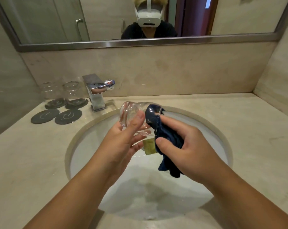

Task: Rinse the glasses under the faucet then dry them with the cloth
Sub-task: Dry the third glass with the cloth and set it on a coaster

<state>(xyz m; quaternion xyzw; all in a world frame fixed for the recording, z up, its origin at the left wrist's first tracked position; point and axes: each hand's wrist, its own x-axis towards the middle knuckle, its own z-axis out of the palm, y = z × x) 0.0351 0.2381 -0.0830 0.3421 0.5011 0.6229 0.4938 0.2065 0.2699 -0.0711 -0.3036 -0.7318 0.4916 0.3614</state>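
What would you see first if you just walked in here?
Right in the middle, over the sink, the left hand holds a clear glass tipped on its side while the right hand pushes a dark blue cloth into its mouth. At the back left, beside the shiny faucet, two more glasses stand on dark coasters.

Wears, as reflected in the mirror (140,42), a smooth white headset (149,18) with a narrow dark slot low on its front and a white strap (149,2) running up over the crown. Dressed in a black top (133,30), open at the neck. Shows bare forearms down to the left hand (121,142) and right hand (187,146), nails short and plain.
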